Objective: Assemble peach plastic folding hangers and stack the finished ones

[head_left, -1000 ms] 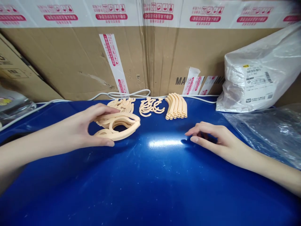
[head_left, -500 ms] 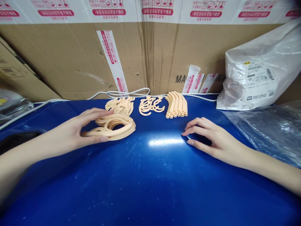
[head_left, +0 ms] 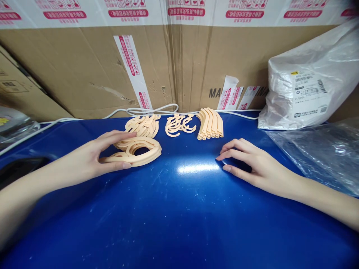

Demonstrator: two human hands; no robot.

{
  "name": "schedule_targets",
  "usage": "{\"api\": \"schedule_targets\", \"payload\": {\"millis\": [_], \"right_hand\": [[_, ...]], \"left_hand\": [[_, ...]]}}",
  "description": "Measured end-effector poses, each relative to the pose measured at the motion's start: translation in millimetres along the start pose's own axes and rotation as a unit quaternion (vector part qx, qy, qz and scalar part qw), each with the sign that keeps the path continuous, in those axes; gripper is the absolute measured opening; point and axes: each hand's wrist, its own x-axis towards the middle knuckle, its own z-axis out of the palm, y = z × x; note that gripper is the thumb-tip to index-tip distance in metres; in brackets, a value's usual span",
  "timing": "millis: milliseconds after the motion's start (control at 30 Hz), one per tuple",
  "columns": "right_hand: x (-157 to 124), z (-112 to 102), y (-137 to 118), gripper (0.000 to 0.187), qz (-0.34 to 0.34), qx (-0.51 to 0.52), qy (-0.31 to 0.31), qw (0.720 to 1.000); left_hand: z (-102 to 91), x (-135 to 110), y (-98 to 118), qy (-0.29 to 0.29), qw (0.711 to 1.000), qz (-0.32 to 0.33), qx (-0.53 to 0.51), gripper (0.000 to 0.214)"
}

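Across the middle and bottom of the frame spreads a glossy blue tabletop, with brown cardboard walling off the whole top behind it. Off to the upper right sits a bulging white plastic bag bearing a label, and under it, along the right edge, lies crumpled clear plastic. From the lower right comes the right hand, its grip open and holding nothing, thumb and fingers loosely bent and apart; I cannot tell whether the fingertips touch the table. Left of centre, the left hand grips a cream stack of looped pieces on the table, thumb along the near side, fingers at the far side. Just behind that is a pile of flat cream pieces; then, upper centre, a row of curved cream bars and, between those two, small cream hooks.
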Motion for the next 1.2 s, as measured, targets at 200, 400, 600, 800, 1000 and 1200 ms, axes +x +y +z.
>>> {"api": "schedule_targets", "payload": {"millis": [200,400,600,800,1000,1200], "right_hand": [[0.3,1.1,1.8,0.021,-0.002,0.0,0.002,1.0],[0.5,1.5,0.1,0.021,-0.002,0.001,0.007,1.0],[1.4,0.9,-0.8,0.021,-0.002,0.0,0.006,1.0],[0.7,0.8,0.1,0.021,0.002,-0.001,-0.001,1.0],[0.8,1.1,-0.1,0.021,0.005,0.001,-0.005,1.0],[1.6,1.3,-1.3,0.022,0.002,0.003,0.005,1.0]], "left_hand": [[1.8,0.8,-1.1,-0.003,1.0,-0.003,0.006,0.079],[2.8,1.8,0.5,-0.007,1.0,-0.007,-0.003,0.081],[1.4,1.7,2.8,-0.026,1.0,-0.011,0.001,0.079],[1.7,0.5,-0.5,-0.033,0.999,-0.004,0.01,0.078],[0.8,-0.6,-3.2,-0.035,0.999,0.001,0.017,0.076],[3.0,-0.1,-2.3,-0.032,0.999,0.008,0.028,0.078]]}}
